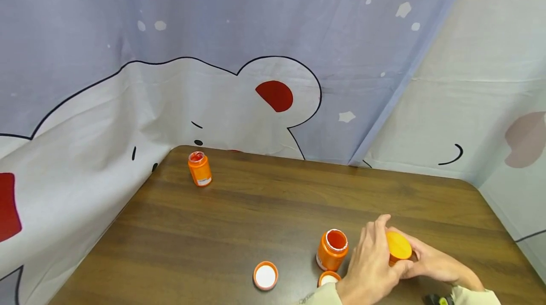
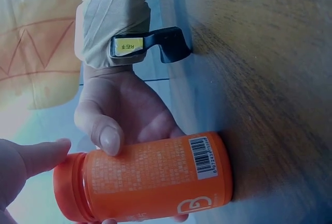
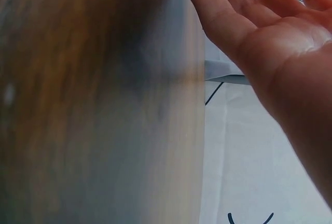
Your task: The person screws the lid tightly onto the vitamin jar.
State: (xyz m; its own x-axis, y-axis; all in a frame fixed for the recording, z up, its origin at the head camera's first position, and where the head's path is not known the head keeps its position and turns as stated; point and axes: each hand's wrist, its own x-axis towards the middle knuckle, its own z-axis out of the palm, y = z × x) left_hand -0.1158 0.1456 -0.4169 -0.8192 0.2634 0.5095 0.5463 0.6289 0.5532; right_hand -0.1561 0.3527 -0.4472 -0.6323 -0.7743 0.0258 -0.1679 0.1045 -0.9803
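Note:
An orange bottle [image 1: 393, 262] with a yellow-orange lid [image 1: 399, 245] stands between my two hands at the right of the head view. My right hand [image 1: 441, 263] grips its body from the right; in the left wrist view the thumb lies against the printed side of the bottle [image 2: 150, 180]. My left hand [image 1: 368, 263] holds the lid from the left, its thumb on the lid's rim [image 2: 67, 187]. In the right wrist view, the palm of my right hand [image 3: 285, 58] shows, but the bottle is out of frame.
An uncapped orange bottle [image 1: 330, 253] stands left of my left hand, with a lid [image 1: 327, 278] partly hidden in front of it. Another lid [image 1: 265, 275] lies further left. A second uncapped bottle [image 1: 200, 170] stands at the far left of the wooden table [image 1: 239, 215], before a curtain [image 1: 222, 110].

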